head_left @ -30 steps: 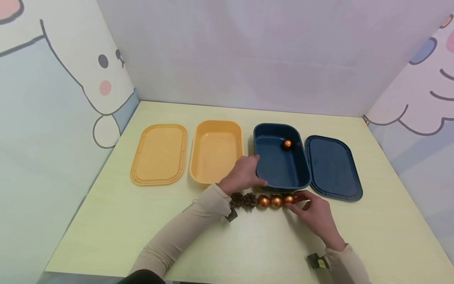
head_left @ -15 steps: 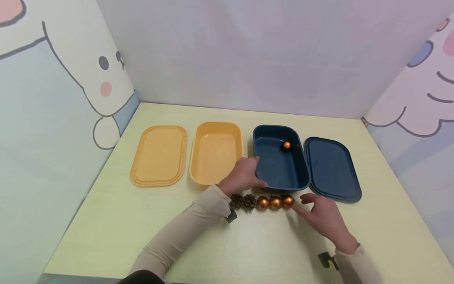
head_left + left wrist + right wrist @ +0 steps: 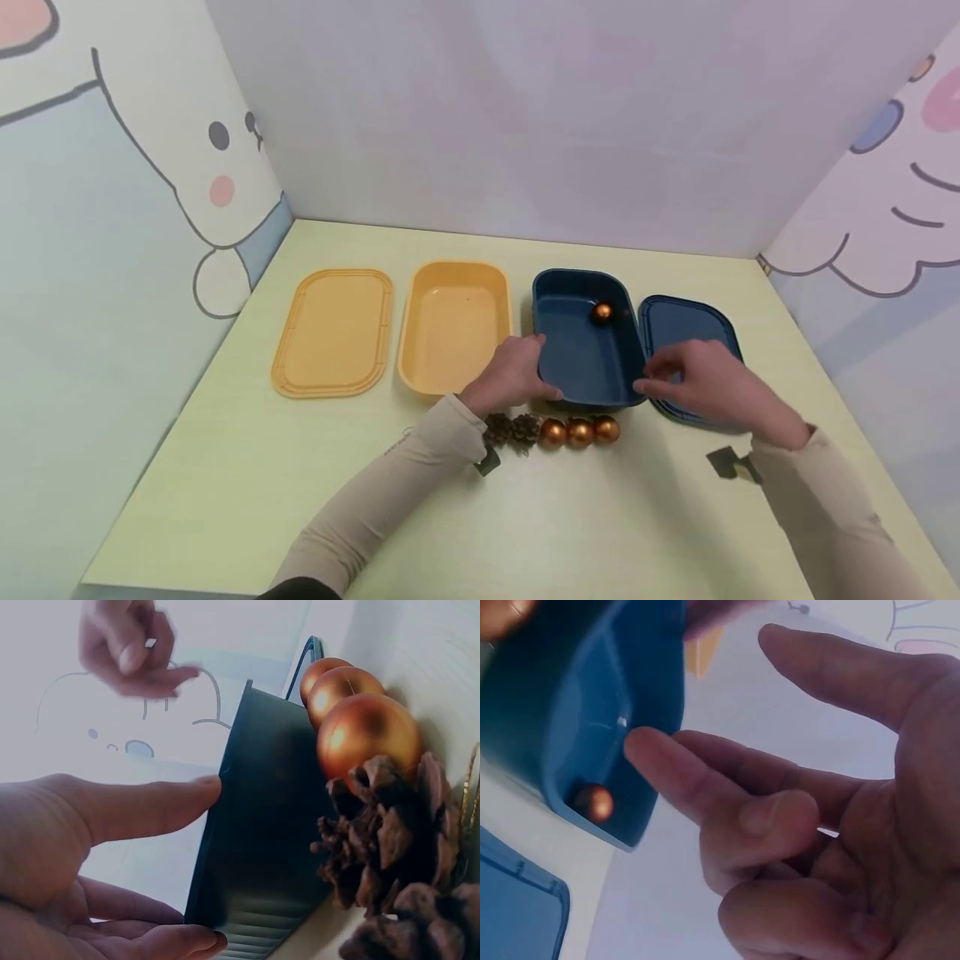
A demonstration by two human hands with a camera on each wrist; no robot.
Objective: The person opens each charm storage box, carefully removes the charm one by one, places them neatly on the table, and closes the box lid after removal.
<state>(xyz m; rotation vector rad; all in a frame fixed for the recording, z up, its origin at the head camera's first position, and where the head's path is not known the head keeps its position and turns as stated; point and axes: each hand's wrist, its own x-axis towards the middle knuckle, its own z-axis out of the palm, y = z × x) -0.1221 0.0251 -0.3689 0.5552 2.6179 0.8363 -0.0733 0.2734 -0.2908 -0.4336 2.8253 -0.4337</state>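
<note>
My left hand (image 3: pixel 510 373) holds the near-left corner of a dark blue plastic box (image 3: pixel 573 342). In the left wrist view, its thumb and fingertips meet the upper edge of the box wall (image 3: pixel 259 817). Inside the box, toward the back right, lies a shiny copper bauble (image 3: pixel 602 312). My right hand (image 3: pixel 701 379) hovers by the box's right edge, over the blue lid; its palm (image 3: pixel 930 795) faces the camera in the right wrist view, thumb apart and fingers partly bent, holding nothing. Three more baubles (image 3: pixel 579 432) stand in a row before the box, beside brown pine cones (image 3: pixel 524 429).
To the left of the blue box stands a yellow box (image 3: pixel 453 329), and beyond it a yellow lid (image 3: pixel 333 333) lies flat. The blue lid (image 3: pixel 678 325) lies right of its box, partly covered by my right hand. Walls border the table (image 3: pixel 247 492).
My right hand has left the rightmost bauble in the row and moved up and right, over the blue lid. The left hand stays at the box corner.
</note>
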